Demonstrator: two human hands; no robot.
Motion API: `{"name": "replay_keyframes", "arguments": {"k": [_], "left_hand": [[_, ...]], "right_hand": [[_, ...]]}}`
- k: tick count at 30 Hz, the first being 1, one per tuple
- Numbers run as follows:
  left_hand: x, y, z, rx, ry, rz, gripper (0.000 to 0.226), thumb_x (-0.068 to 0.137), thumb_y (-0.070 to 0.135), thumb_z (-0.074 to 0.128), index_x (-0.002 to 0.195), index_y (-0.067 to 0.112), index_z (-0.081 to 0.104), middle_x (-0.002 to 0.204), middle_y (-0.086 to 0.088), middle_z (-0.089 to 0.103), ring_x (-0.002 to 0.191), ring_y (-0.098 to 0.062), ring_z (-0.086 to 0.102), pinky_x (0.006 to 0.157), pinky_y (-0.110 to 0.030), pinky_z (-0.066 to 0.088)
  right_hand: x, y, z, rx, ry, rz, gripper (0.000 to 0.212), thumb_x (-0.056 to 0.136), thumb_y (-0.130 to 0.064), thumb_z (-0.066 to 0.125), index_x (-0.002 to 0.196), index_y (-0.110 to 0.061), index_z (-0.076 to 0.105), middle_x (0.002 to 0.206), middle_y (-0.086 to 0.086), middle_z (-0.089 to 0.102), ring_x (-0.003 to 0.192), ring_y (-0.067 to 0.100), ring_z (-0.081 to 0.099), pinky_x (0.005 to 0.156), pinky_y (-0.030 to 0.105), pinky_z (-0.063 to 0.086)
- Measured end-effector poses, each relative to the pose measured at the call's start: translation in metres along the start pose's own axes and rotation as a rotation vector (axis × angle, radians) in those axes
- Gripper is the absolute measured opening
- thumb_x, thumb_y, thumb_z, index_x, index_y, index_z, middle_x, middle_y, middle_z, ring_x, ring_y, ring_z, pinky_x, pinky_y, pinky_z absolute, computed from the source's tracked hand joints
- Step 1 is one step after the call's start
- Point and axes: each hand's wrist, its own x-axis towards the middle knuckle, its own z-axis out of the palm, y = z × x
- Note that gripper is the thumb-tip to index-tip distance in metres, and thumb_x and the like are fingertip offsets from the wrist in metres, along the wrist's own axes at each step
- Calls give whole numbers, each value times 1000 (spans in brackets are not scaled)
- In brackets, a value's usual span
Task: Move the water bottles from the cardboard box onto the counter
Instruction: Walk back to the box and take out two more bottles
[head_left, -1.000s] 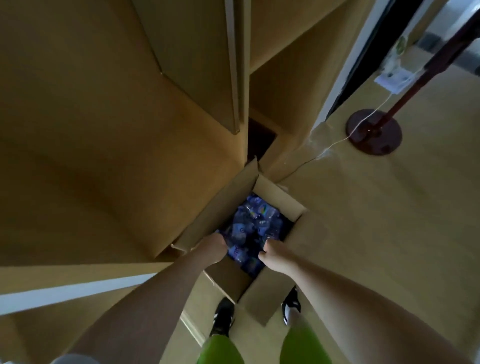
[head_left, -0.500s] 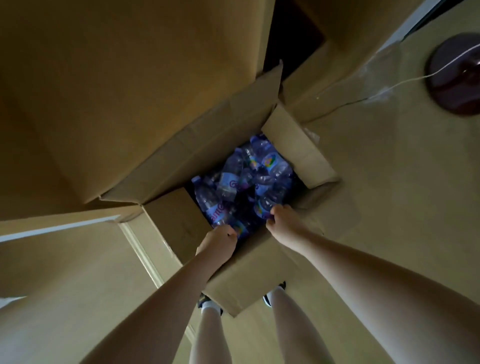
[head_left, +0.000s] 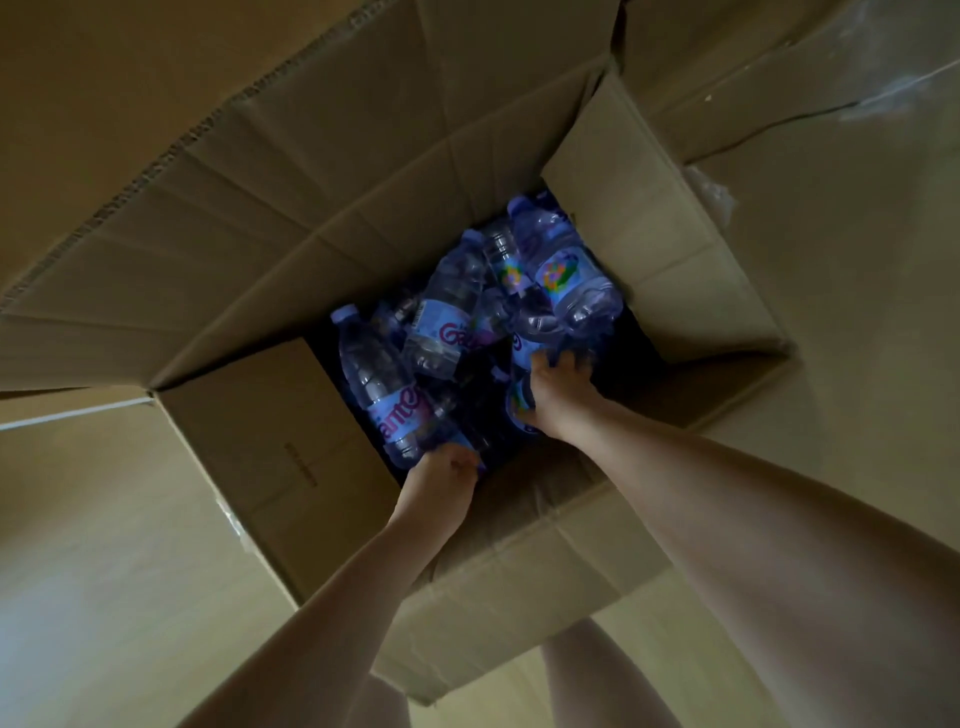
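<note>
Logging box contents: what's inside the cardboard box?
Cardboard box holds jumbled clear water bottles; both hands reach in, left hand, right hand. Lower layers and bottom are hidden.

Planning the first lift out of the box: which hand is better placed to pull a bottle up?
Left hand: it closes on the base of the long bottle lying uncovered. Right hand digs into the tangled pile.
</note>
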Motion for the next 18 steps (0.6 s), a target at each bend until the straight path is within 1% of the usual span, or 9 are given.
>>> {"name": "replay_keyframes", "arguments": {"k": [2,3,6,8,9,12,14,16,18], "left_hand": [[3,1,3,-26,1,-24,37,93,4,45,71,29,59,90,-7,64,88,-26,60,81,-32,47],[3,3,3,-29,-5,-33,36,93,3,45,71,29,59,90,-7,64,86,-24,59,77,-31,45],[-2,11,-2,-29,-13,-54,35,92,2,45,72,27,58,91,-7,63,85,-21,56,70,-27,40],[-7,18,-7,-58,-25,-73,31,92,0,45,73,21,59,88,-9,62,78,-21,54,60,-27,38],[-10,23,-10,-71,-37,-80,28,92,0,45,76,17,60,87,-10,61,75,-20,54,56,-26,38],[-24,41,-17,-191,-36,-124,19,97,0,42,94,4,60,80,-13,59,73,-24,53,56,-26,35],[-35,54,-19,-289,-29,-164,17,100,4,39,100,5,56,78,-11,58,69,-22,53,59,-27,38],[-48,67,-21,-358,-34,-202,16,101,10,39,105,8,55,82,-10,60,71,-19,56,66,-28,45],[-60,77,-23,-450,-44,-242,18,102,15,40,109,10,56,84,-9,62,71,-16,57,68,-26,47]], "right_hand": [[4,3,-1,-52,0,-6,71,91,-18,64,147,-15,21,150,22,17,137,45,20,105,47,36],[3,4,-4,-77,4,-15,70,89,-21,66,145,-17,24,149,20,20,135,44,24,102,47,39],[-5,1,-11,-191,19,-42,75,82,-42,70,141,-21,30,143,15,31,128,40,38,92,47,44],[-14,-3,-13,-196,57,-29,79,78,-52,70,139,-19,32,138,14,38,123,36,46,87,42,44],[-19,-4,-14,-165,84,-14,79,77,-56,69,137,-18,34,136,14,40,121,34,48,84,39,44],[-34,-3,-23,-72,151,20,83,76,-63,64,136,-15,34,130,13,49,115,31,53,73,36,38],[-45,1,-35,-9,172,34,84,76,-67,60,136,-15,35,126,11,54,113,31,56,71,36,37],[-56,4,-46,90,174,56,84,77,-69,56,135,-12,36,127,11,56,113,32,57,72,36,37],[-67,6,-55,298,127,87,81,79,-65,56,132,-8,39,126,13,56,110,32,59,73,33,40]]}}
